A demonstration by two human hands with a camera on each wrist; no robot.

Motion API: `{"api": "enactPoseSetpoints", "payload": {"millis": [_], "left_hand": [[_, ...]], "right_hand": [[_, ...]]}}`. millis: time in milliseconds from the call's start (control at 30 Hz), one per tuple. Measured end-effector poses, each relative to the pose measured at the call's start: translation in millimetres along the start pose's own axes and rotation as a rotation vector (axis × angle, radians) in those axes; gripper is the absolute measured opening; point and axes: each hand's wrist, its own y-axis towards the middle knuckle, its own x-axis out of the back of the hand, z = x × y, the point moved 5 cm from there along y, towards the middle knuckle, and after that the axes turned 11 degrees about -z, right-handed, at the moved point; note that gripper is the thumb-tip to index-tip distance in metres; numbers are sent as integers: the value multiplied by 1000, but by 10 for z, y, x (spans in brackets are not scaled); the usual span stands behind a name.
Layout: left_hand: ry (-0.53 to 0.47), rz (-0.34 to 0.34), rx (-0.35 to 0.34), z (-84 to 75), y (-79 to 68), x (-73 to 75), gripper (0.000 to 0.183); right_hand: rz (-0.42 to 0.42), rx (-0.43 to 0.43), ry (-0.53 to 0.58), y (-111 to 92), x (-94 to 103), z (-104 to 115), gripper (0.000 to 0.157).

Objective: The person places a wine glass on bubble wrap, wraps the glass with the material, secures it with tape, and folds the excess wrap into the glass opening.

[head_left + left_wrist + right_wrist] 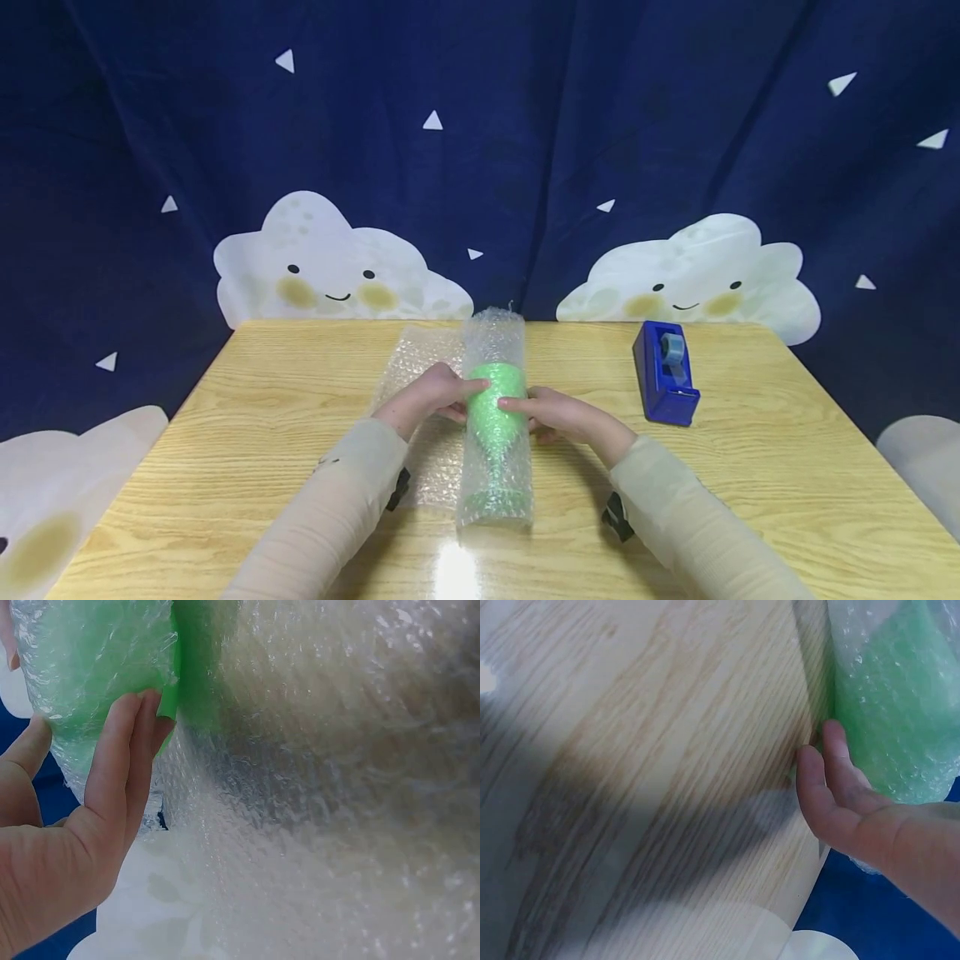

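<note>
A green stemmed glass (497, 421) lies on its side, seen through the bubble wrap (495, 335) rolled around it; its foot is toward the near end. My left hand (438, 390) grips the roll from the left, thumb on top and fingers down its side. From the right, my right hand (564, 414) holds the same roll, thumb over the green bowl and fingers low against the side. In the left wrist view, fingertips (148, 701) meet a green edge. The right wrist view has fingers (814, 791) between roll and tabletop.
A flat, unrolled stretch of bubble wrap (431, 475) spreads left of the roll on the wooden table (285, 400). Off to the right stands a blue tape dispenser (663, 379) with a roll of clear tape (672, 348). A dark blue curtain (495, 167) hangs behind the table.
</note>
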Motion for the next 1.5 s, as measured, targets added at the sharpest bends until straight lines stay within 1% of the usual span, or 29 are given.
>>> {"api": "enactPoseSetpoints", "payload": {"millis": [167, 400, 533, 633, 733, 967, 1167, 1367, 1433, 1500], "left_hand": [[-17, 29, 23, 31, 10, -19, 48], [-43, 74, 21, 62, 35, -37, 45], [-123, 125, 36, 108, 65, -58, 43], [-217, 175, 71, 152, 87, -84, 43], [-284, 198, 104, 195, 110, -105, 44], [-340, 215, 143, 241, 129, -132, 45], [-427, 265, 187, 296, 127, -154, 48], [-468, 297, 173, 348, 142, -171, 46], [-469, 291, 168, 359, 144, -168, 46], [-438, 264, 157, 359, 141, -157, 46]], "right_hand": [[-3, -7, 7, -4, 1, -5, 76], [12, 7, 18, -16, 4, 5, 75], [18, 21, 32, -21, 18, 13, 73], [10, 15, 32, -22, 24, 10, 74], [2, 2, 32, -20, 18, 6, 77], [-7, -24, 41, -9, 11, -3, 80], [-5, -35, 54, -17, 1, 10, 87], [6, -38, 74, -24, -13, 25, 89], [9, -40, 78, -17, -14, 22, 88], [8, -42, 83, -13, -16, 18, 88]]}}
